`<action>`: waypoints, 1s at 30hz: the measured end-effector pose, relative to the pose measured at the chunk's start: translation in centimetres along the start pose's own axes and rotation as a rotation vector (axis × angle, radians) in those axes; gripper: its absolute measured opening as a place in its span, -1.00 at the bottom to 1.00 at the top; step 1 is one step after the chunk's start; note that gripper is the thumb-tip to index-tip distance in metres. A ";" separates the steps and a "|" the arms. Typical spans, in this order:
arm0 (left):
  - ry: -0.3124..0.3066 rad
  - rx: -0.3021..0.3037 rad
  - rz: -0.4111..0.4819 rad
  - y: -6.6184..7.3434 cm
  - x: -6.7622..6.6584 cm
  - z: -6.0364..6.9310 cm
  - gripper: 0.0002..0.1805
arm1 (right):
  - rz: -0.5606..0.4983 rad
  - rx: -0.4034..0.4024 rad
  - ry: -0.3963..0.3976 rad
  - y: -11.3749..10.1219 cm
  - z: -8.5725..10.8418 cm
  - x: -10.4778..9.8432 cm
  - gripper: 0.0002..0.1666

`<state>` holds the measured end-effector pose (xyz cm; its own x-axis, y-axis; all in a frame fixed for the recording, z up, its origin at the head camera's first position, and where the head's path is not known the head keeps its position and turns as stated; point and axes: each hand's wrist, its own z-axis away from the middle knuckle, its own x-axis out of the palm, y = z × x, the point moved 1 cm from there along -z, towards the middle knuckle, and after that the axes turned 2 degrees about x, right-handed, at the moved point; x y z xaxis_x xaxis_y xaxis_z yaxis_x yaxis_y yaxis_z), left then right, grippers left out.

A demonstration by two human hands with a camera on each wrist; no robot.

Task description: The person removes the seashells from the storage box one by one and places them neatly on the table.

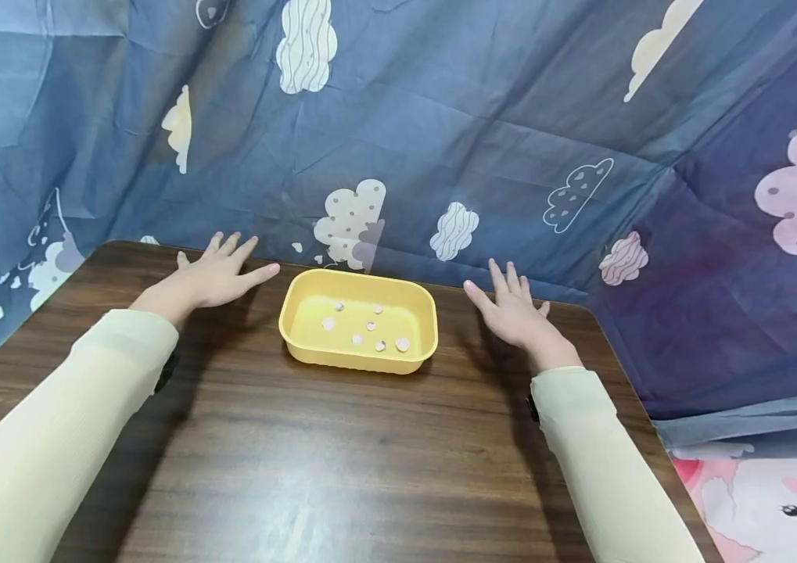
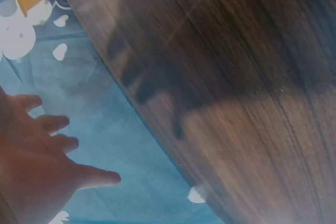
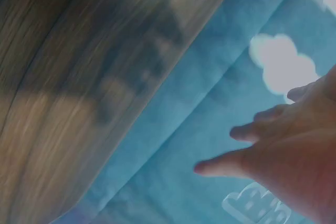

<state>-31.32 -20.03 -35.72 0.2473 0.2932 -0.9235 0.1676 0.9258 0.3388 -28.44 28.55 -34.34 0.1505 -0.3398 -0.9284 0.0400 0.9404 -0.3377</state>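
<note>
A yellow rectangular tub (image 1: 358,358) with rounded corners stands near the far edge of the table. Several small whitish round pieces (image 1: 402,344) lie scattered on its bottom; their kind is too small to tell. To the left of the tub, my left hand (image 1: 210,277) is held above the table with fingers spread and nothing in it. On the other side, my right hand (image 1: 513,313) is likewise spread and holds nothing. Both wrist views show the bare left hand (image 2: 47,156) and right hand (image 3: 278,140) apart from any object, their shadows falling on the wood.
The dark brown wooden table (image 1: 342,461) reaches back to a blue curtain (image 1: 426,125) printed with clouds, which also hangs along the right side. A pink and white printed cloth (image 1: 778,500) shows at the lower right, beyond the table edge.
</note>
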 end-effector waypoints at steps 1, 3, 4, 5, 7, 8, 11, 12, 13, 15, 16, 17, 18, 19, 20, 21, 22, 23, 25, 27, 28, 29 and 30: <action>-0.003 0.006 0.003 0.2 0.0 0.0 0.23 | -0.003 -0.006 -0.008 -0.4 0.1 0.2 0.20; -0.013 0.022 0.021 0.8 0.1 0.1 0.22 | -0.013 -0.018 -0.030 -1.3 0.3 0.6 0.23; -0.022 0.030 0.036 1.1 0.2 0.2 0.21 | -0.020 -0.029 -0.047 -1.8 0.4 0.9 0.26; -0.031 0.037 0.051 1.5 0.3 0.3 0.22 | -0.026 -0.047 -0.067 -2.2 0.5 1.3 0.28; -0.055 0.055 0.081 2.4 0.6 0.6 0.22 | -0.042 -0.091 -0.115 -3.1 0.8 2.1 0.33; -0.071 0.063 0.092 2.9 0.9 0.7 0.24 | -0.055 -0.111 -0.142 -3.5 1.0 2.6 0.36; -0.124 0.082 0.113 4.1 1.6 1.0 0.30 | -0.121 -0.167 -0.224 -4.4 1.5 3.9 0.46; -0.142 0.086 0.123 4.4 1.8 1.1 0.32 | -0.145 -0.173 -0.244 -4.6 1.6 4.3 0.50; -0.159 0.096 0.139 4.8 2.1 1.1 0.35 | -0.165 -0.175 -0.258 -4.8 1.7 4.7 0.53; -0.189 0.108 0.170 5.2 2.6 1.1 0.40 | -0.187 -0.166 -0.271 -5.1 1.9 5.4 0.60; -0.200 0.116 0.186 5.3 2.9 1.1 0.44 | -0.192 -0.162 -0.271 -5.2 2.0 5.6 0.63; -0.212 0.127 0.208 5.4 3.1 1.1 0.46 | -0.190 -0.154 -0.269 -5.3 2.0 5.9 0.65; -0.222 0.137 0.225 5.5 3.4 1.2 0.49 | -0.180 -0.143 -0.268 -5.4 2.1 6.0 0.68; -0.228 0.146 0.231 5.5 3.7 1.2 0.51 | -0.170 -0.138 -0.266 -5.4 2.1 6.2 0.70; -0.229 0.149 0.239 5.6 4.0 1.3 0.54 | -0.164 -0.139 -0.262 -5.5 2.1 6.3 0.72; -0.226 0.152 0.245 5.6 4.3 1.4 0.56 | -0.163 -0.139 -0.260 -5.6 2.2 6.3 0.73; -0.219 0.155 0.253 5.6 4.5 1.4 0.58 | -0.159 -0.141 -0.258 -5.7 2.2 6.4 0.74; -0.212 0.158 0.263 5.6 4.7 1.6 0.60 | -0.153 -0.144 -0.257 -5.8 2.2 6.4 0.75; -0.191 0.159 0.261 5.5 5.1 1.7 0.63 | -0.137 -0.148 -0.252 -5.9 2.2 6.5 0.75; -0.180 0.167 0.268 5.4 5.3 1.7 0.65 | -0.115 -0.133 -0.255 -6.0 2.3 6.5 0.75; -0.180 0.172 0.267 5.4 5.4 1.8 0.65 | -0.100 -0.125 -0.255 -6.0 2.4 6.5 0.75; -0.182 0.174 0.264 5.4 5.5 1.8 0.65 | -0.087 -0.116 -0.255 -6.0 2.5 6.5 0.75; -0.184 0.174 0.256 5.5 5.6 1.9 0.65 | -0.075 -0.108 -0.256 -5.9 2.7 6.5 0.75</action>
<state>-27.24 -13.73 -38.65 0.4672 0.4482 -0.7621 0.2343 0.7685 0.5955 -25.03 20.83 -37.99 0.3958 -0.3807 -0.8357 -0.0429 0.9014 -0.4309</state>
